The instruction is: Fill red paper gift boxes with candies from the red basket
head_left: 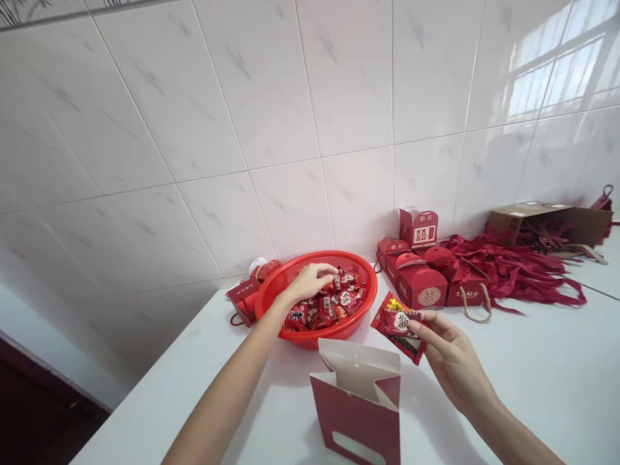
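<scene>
My left hand [312, 282] reaches into the red plastic basket [271, 300], just above a heap of red-wrapped candies [325, 309]. Its thumb and fingers are a little apart, with nothing visible between them. My right hand [448, 352] pinches a red candy packet [397, 326] with a round white emblem and yellow print, held above the table to the right of the basket. Between my arms stands a dark red paper box [356, 413], its top flaps raised and its pale inside showing.
Several red gift boxes [421, 284] stand by the wall behind my right hand. Beside them lie dark red ribbons [518, 271] and a cardboard box [504, 226] on its side. Left of the basket is another red box [242, 300]. All rest on a white table [179, 381].
</scene>
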Tool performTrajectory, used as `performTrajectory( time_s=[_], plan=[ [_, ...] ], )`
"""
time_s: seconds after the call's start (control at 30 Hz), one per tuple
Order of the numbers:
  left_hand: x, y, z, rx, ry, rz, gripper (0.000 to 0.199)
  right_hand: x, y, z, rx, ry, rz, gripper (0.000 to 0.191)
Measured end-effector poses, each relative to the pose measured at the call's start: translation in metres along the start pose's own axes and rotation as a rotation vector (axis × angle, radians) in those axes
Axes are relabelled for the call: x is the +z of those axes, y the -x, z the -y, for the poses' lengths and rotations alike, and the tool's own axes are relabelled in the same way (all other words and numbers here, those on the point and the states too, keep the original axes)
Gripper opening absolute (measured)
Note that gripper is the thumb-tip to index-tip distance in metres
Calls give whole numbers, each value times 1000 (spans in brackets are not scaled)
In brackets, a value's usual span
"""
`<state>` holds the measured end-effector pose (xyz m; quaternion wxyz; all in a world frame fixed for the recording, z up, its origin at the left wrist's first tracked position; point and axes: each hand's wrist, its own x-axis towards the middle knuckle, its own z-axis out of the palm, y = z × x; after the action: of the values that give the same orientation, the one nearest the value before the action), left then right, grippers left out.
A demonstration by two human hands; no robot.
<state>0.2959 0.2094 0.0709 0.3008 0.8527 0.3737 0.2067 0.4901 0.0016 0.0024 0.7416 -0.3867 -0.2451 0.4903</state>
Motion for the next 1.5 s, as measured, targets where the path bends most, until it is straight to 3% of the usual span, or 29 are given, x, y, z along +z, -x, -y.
performTrajectory(
  time_s=[0.1,0.2,0.37,0.47,0.57,0.73,0.83,0.93,1.03,1.13,1.23,1.37,1.5],
  plan=[
    [-9,-8,28,-87,-140,-21,30,0,0,-3,18,-14,4,40],
    [-6,-13,43,-118,-261,29,32,0,-2,-5,15,-3,0,41],
    [0,-16,48,-86,-352,100,30,0,-3,-5,-8,23,2,39],
    [2,-14,46,-68,-329,114,19,1,-2,-5,-13,26,1,38],
    [1,-11,40,-45,-258,104,10,1,-2,-4,-16,15,11,37],
    [-6,6,8,30,-86,10,28,-1,-3,-3,-50,48,14,36],
    [-11,38,-27,113,76,-19,36,-3,-3,-2,-58,58,8,36],
    [-11,81,-62,215,426,7,39,-2,-2,-1,-58,41,0,37],
    [-8,117,-83,317,442,75,31,0,-1,-1,-53,39,0,38],
    [-3,134,-88,395,284,127,24,1,0,0,-53,53,10,38],
    [-2,139,-82,411,157,83,29,1,2,1,-70,63,10,37],
    [-5,146,-70,313,108,91,17,1,1,3,-143,70,-6,36],
    [1,148,-59,189,129,130,20,2,-4,10,-221,59,-49,39]
  ],
)
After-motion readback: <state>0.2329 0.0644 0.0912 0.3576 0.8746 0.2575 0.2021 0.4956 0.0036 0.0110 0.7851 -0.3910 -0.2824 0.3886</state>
